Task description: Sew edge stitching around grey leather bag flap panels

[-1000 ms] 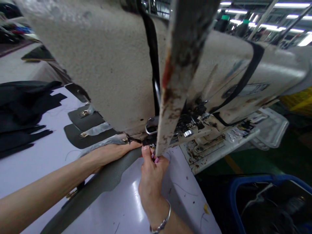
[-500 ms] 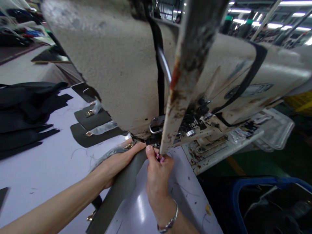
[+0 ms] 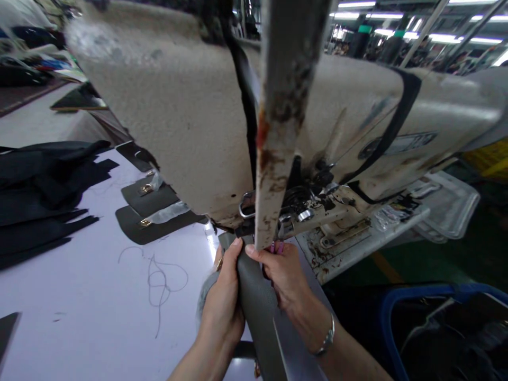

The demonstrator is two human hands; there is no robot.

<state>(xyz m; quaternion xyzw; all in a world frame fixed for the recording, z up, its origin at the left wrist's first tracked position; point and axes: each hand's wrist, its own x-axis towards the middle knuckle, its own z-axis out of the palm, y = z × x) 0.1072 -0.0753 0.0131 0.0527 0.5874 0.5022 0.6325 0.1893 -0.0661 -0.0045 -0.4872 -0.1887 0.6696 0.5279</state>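
Bright ceiling lights [image 3: 413, 36] shine from above, glare whitens the table [image 3: 79, 312], the machine [image 3: 159, 116] throws shade beneath itself, and wide-angle distortion bends the frame edges, with the far left corner soft and blurred

This is a factory sewing floor: a grimy, oil-stained industrial sewing machine [image 3: 159, 121] sits at a long white work table [image 3: 79, 301] laid with cut dark panels [image 3: 148, 227] bearing metal fittings, while rows of fluorescent tube lights [image 3: 444, 38] run high above a green painted floor [image 3: 420, 262].
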